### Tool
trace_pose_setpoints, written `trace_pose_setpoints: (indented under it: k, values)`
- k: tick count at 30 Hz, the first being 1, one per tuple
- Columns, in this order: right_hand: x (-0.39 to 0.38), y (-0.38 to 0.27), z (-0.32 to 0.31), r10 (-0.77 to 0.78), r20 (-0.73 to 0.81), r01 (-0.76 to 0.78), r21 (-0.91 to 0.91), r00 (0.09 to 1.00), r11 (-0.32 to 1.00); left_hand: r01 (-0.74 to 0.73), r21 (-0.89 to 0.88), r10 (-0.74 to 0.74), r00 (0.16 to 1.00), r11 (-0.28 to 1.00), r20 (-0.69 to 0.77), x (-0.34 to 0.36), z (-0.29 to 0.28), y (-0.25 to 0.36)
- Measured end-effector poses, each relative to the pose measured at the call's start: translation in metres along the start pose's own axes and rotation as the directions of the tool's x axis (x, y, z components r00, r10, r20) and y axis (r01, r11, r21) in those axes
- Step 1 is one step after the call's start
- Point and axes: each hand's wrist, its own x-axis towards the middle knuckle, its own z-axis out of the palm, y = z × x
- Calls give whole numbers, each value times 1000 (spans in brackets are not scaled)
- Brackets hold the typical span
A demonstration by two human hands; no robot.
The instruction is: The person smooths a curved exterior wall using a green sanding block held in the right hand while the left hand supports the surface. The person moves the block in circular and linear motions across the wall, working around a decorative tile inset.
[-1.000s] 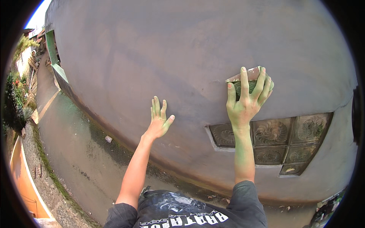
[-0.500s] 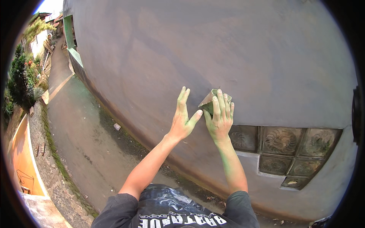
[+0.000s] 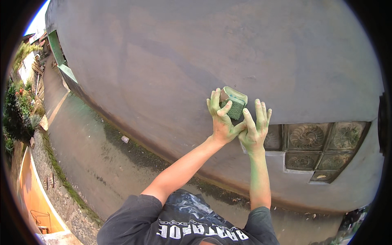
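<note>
Against the grey wall (image 3: 171, 73) is a small green block (image 3: 234, 109) with a zigzag-ridged face and a pale, stiff sheet curved round its upper side; it looks like a sanding block, though I cannot be sure. My left hand (image 3: 221, 121) grips its left side, fingers along the edge and thumb spread toward the right. Just right of the block, my right hand (image 3: 256, 128) is off it, fingers apart and stretched upward. The bases of the two hands meet or overlap below the block. Greenish dust covers both hands.
Patterned glass blocks (image 3: 307, 137) are set into the wall at the right, in a stepped recess. A green-framed window opening (image 3: 57, 47) shows at far left. Below runs a paved path (image 3: 87, 139) with a small stone (image 3: 125, 139); plants (image 3: 24, 98) and an orange wall (image 3: 36, 196) border it.
The block has passed from my right hand to my left. My left hand moved right onto it, while my right hand let go and shifted right and down, fingers spread.
</note>
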Motion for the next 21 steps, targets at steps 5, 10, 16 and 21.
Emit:
trace_pose_setpoints:
  k: [5, 10, 16, 21]
  values:
    - [-9, 5, 25, -12, -103, -11, -217, 995, 976, -155, 233, 167, 985, 960, -32, 8, -2, -15]
    - [-18, 7, 46, -16, -130, -34, -375, 991, 926, -168, 246, 206, 969, 955, -135, 97, -73, -89]
    - [-18, -2, 52, 18, -181, -90, -400, 983, 912, 45, 287, 20, 976, 957, -217, 91, -63, -91]
    - [-25, -4, 52, 102, -140, -150, -391, 985, 908, -391, 247, 345, 915, 887, 208, 2, -57, -60]
